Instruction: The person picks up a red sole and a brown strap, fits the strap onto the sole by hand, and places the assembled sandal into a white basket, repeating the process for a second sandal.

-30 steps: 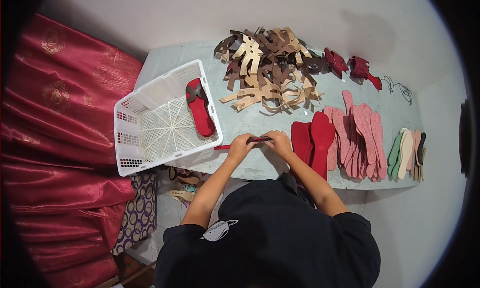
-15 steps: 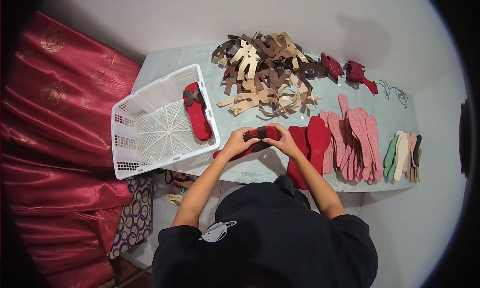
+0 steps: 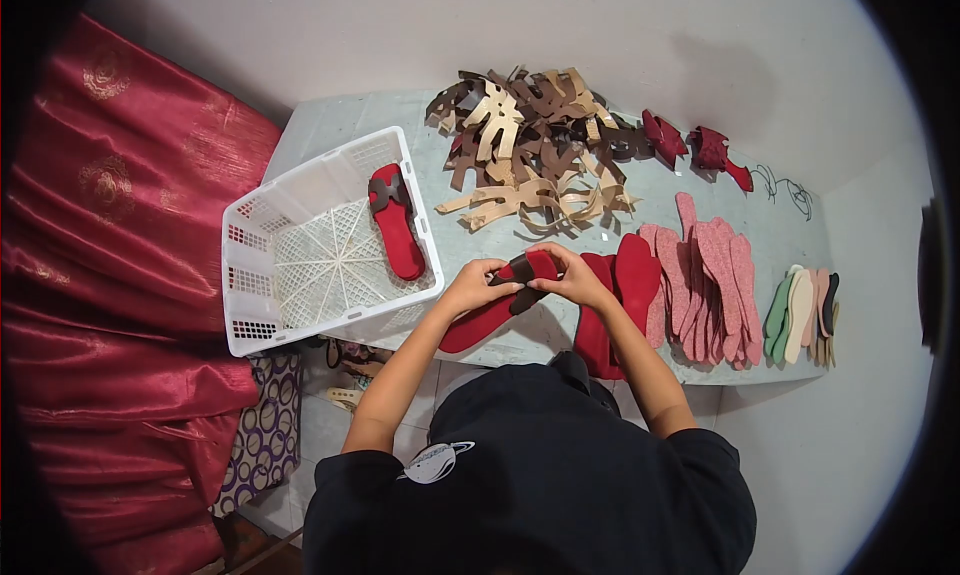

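Note:
Both my hands hold a red sandal [image 3: 474,329] with a dark brown strap across its front, over the near edge of the table. My left hand [image 3: 472,287] grips the strap side, fingers closed at the strap. My right hand [image 3: 575,278] pinches the toe end, thumb and fingers closed round it. The heel end of the sandal points down and left, below my left hand. Just right of my right hand lie several red soles [image 3: 637,285], overlapping. To the left, a finished-looking red sandal [image 3: 402,243] with a dark strap rests in a white plastic basket [image 3: 433,237].
Brown and beige strap pieces [image 3: 540,140] form a heap at the back of the table [image 3: 345,125]. Dark red strap stacks [image 3: 710,147] and thin cord [image 3: 790,190] lie at the back right. Pink soles [image 3: 710,285] and green soles [image 3: 780,315] spread rightward. A red curtain [image 3: 120,225] hangs left.
The sandal in my hands has turned, so its sole now shows more below my left hand. My hands have stayed in nearly the same place.

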### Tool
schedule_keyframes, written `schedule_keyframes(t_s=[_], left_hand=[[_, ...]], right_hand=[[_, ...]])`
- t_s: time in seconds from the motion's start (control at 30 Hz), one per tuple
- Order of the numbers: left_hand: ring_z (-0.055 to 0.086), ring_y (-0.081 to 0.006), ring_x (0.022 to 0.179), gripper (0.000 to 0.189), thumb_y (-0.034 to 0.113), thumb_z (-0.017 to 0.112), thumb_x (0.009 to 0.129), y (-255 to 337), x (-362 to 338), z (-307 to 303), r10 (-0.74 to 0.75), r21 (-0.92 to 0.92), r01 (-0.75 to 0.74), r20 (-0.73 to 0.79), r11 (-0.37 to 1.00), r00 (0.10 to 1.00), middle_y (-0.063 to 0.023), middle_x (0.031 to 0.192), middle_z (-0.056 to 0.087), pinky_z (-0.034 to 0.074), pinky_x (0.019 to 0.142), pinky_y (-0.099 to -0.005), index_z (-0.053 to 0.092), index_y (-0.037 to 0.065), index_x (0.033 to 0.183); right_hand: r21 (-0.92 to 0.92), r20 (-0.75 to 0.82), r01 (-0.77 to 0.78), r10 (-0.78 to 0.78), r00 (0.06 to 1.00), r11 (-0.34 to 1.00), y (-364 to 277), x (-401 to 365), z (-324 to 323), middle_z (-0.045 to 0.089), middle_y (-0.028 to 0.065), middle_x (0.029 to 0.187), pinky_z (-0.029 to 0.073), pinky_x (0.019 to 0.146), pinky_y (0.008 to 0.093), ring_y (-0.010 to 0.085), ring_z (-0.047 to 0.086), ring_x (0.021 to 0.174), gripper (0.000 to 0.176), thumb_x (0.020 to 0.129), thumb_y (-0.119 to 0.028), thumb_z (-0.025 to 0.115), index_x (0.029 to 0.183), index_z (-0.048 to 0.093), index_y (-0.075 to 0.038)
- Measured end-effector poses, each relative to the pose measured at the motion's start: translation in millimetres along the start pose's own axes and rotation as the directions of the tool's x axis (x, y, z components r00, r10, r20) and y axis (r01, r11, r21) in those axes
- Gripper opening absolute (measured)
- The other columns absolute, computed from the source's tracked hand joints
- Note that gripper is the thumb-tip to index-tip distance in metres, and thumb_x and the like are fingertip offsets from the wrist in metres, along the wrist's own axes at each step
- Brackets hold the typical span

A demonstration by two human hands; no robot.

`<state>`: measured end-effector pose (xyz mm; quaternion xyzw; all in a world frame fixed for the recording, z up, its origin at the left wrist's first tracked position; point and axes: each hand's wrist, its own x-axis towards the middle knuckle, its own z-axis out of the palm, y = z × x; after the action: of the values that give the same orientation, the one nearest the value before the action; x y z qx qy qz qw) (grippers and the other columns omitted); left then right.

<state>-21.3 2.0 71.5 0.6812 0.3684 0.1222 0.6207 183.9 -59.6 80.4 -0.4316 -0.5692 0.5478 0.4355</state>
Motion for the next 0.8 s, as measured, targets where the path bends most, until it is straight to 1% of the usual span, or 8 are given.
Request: schedule_keyframes(t_s=[0.13,0.2,0.33,0.43,0.5,0.6,0.67,0.8], left_hand=[[0.056,-0.0117,0.088,0.044,0.014,0.069,0.074,0.1,-4.7,0.7,0.059,-0.056,-0.06,-0.017,0.997,0.998,-0.0063,0.098,0.059,0.045,0.077,-0.0257,0.052,0.0,0.112],[0.054,-0.0133,0.097,0.053,0.009,0.068,0.074,5.9,-10.3,1.9,0.215,-0.253,-0.218,-0.042,0.943,0.976,-0.0084,0.109,0.056,0.043,0.083,-0.027,0.044,0.0,0.121],[0.054,-0.0133,0.098,0.053,0.007,0.066,0.076,10.1,-19.4,-6.6,0.251,-0.222,-0.25,-0.022,0.943,0.968,-0.0081,0.109,0.056,0.043,0.084,-0.0271,0.042,0.0,0.123],[0.055,-0.0133,0.097,0.053,0.006,0.065,0.077,15.7,-29.3,-11.9,0.176,-0.204,-0.179,-0.033,0.963,0.984,-0.0082,0.111,0.055,0.043,0.085,-0.0273,0.041,0.0,0.124],[0.057,-0.0138,0.092,0.052,0.005,0.064,0.076,13.3,-33.0,-13.7,0.257,-0.139,-0.28,-0.162,0.95,0.953,-0.01,0.102,0.059,0.045,0.081,-0.0277,0.042,0.002,0.123],[0.057,-0.0132,0.09,0.053,0.003,0.064,0.076,11.3,-38.2,-18.7,0.316,-0.166,-0.358,-0.234,0.919,0.919,-0.0098,0.1,0.06,0.045,0.08,-0.0274,0.04,0.003,0.124],[0.057,-0.0128,0.09,0.054,0.002,0.063,0.076,11.9,-43.7,-25.7,0.3,-0.17,-0.348,-0.253,0.922,0.92,-0.0099,0.1,0.06,0.045,0.079,-0.0267,0.038,0.004,0.124],[0.057,-0.0113,0.091,0.058,-0.003,0.061,0.076,28.6,-56.5,-40.0,0.31,-0.28,-0.405,-0.328,0.87,0.892,-0.0103,0.1,0.06,0.046,0.076,-0.0237,0.033,0.005,0.126]], right_hand=[[-0.035,0.04,-0.07,0.072,0.997,0.997,-5.9,2.2,1.3,0.054,0.0055,0.11,0.041,0.091,0.0292,0.0142,0.051,0.104,0.048,0.07,-0.003,0.07,0.114,0.049,-0.004],[-0.036,0.054,-0.061,0.063,0.997,0.998,-7.7,5.6,3.2,0.054,0.0054,0.11,0.041,0.091,0.0293,0.0144,0.051,0.104,0.049,0.07,-0.004,0.071,0.114,0.049,-0.004],[-0.062,0.101,-0.007,0.013,0.995,0.998,-13.6,16.7,4.9,0.055,0.0043,0.108,0.042,0.089,0.0295,0.0144,0.052,0.101,0.049,0.07,-0.006,0.072,0.114,0.05,-0.005],[-0.068,0.139,-0.02,0.029,0.99,0.997,-21.9,25.6,8.9,0.054,0.0038,0.107,0.042,0.087,0.0293,0.0143,0.052,0.1,0.049,0.07,-0.008,0.072,0.113,0.05,-0.005],[-0.049,0.153,-0.038,0.045,0.987,0.998,-24.2,32.9,12.7,0.053,0.0036,0.108,0.043,0.086,0.0293,0.0143,0.052,0.099,0.049,0.069,-0.009,0.073,0.113,0.05,-0.005],[-0.102,0.099,0.055,-0.045,0.994,0.993,-27.4,43.3,19.0,0.051,0.0041,0.111,0.044,0.084,0.0287,0.0143,0.053,0.097,0.051,0.069,-0.011,0.074,0.113,0.05,-0.006],[-0.028,0.08,-0.026,0.028,0.996,0.999,-35.9,49.3,22.4,0.049,0.0048,0.114,0.045,0.081,0.0278,0.0143,0.052,0.095,0.053,0.068,-0.012,0.075,0.115,0.049,-0.007],[0.021,0.09,0.066,-0.067,0.994,0.998,-38.4,66.2,34.6,0.049,0.0046,0.112,0.045,0.08,0.0276,0.0142,0.051,0.095,0.058,0.069,-0.013,0.075,0.119,0.045,-0.007]])
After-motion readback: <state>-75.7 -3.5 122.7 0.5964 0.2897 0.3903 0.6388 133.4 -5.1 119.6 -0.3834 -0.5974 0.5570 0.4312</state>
